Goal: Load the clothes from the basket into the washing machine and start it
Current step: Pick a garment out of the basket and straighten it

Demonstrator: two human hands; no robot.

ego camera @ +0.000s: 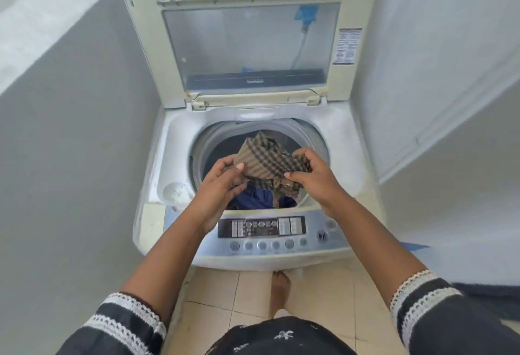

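You stand in front of the white top-loading washing machine (157,157), whose cream lid with a clear window (250,45) is raised upright at the back edge. Both your hands hold a brown and black checked cloth garment (267,157) above the round drum opening (202,143), towards its front edge. Your left hand (222,183) pinches the garment's left end between thumb and curled fingers. Your right hand (312,174) grips the right end, with its fingers curled round a bunched fold. Part of the garment hangs down from between your hands into the drum. Under it, at the front of the drum, lies a dark blue piece of clothing (256,199). The grey-blue control panel with a dark display and a row of round buttons (270,236) runs along the machine's front edge, below your wrists. Your bare foot (280,290) rests on the beige tiled floor (213,298), just before the machine's base.
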